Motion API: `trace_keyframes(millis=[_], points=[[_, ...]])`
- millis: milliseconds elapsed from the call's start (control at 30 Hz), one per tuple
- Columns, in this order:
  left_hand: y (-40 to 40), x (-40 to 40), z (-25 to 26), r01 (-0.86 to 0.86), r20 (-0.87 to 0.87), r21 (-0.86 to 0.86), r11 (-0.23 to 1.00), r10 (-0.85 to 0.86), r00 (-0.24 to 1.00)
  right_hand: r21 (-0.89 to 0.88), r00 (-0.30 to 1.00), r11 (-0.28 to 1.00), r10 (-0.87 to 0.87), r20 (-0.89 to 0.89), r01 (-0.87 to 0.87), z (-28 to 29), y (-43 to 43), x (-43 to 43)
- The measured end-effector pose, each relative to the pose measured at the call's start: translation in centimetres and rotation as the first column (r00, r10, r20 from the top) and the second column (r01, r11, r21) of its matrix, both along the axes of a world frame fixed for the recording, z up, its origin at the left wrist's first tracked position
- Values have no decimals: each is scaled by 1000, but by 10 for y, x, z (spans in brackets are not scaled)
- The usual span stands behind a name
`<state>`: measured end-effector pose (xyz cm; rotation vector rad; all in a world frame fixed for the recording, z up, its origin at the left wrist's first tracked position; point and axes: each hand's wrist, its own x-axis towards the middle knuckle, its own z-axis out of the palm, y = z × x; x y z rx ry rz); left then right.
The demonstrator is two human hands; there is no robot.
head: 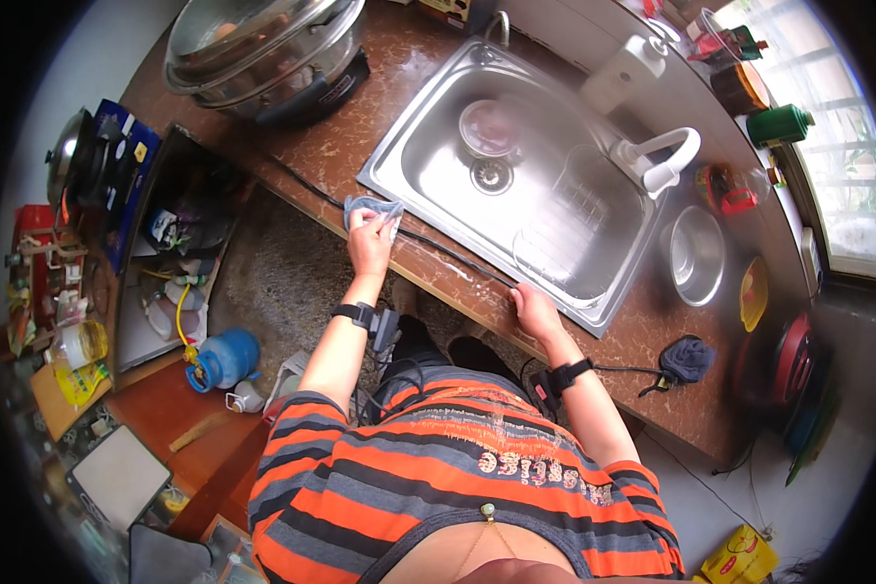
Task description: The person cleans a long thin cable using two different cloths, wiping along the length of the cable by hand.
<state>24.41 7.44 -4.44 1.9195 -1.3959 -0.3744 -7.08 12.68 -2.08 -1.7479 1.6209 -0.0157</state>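
Observation:
My left hand (369,244) pinches a grey-blue cloth (371,204) around a thin black power cord (452,255) at the counter's front edge. From the cloth, the cord runs along the front of the sink to my right hand (536,312), whose fingers close on it. Its other stretch leads up-left towards an electric steamer pot (263,66) with a metal body and dark base. Past my right wrist, a black cable continues over the counter to a bunched dark cloth (686,359).
A stainless steel sink (438,139) holds a round bowl (488,128) and a wire rack (573,197). Beside the white faucet (668,164) stands a metal basin (696,255). Below left are an open cabinet (168,255) and a blue gas cylinder (226,358).

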Motion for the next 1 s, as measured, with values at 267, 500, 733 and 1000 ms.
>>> trace_keyframes(millis=[267,500,733,1000], points=[[65,-155,-3,460,-226,38,887,-441,869,-76,992,995,60,-108,-68,6,26,-23],[13,-41,3,160,209,-70,985,-142,967,-114,1000,993,-13,-6,12,11,33,-48],[95,-221,3,610,-210,4,793,-595,776,-92,966,969,-213,146,228,12,69,-111],[36,-107,-14,239,-13,-31,971,-239,971,-181,956,951,-216,200,253,11,120,-163]])
